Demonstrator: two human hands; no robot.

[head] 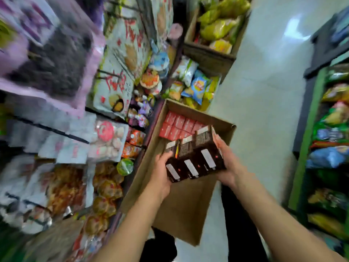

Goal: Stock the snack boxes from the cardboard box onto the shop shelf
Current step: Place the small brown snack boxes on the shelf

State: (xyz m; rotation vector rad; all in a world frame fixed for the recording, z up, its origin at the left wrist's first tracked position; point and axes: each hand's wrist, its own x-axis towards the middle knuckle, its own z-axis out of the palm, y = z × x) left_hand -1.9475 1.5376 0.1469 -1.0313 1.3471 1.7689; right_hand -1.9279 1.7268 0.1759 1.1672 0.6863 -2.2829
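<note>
Both hands clamp a row of three dark snack boxes (194, 159) from its ends — the left hand (162, 173) curled round one side, the right hand (225, 157) round the other — likely so the row lifts as one block above the cardboard box (181, 208). Red boxes (179, 127) remain packed at its far end. The shop shelf (79, 133) alongside is smeared with motion blur — labels unreadable.
</note>
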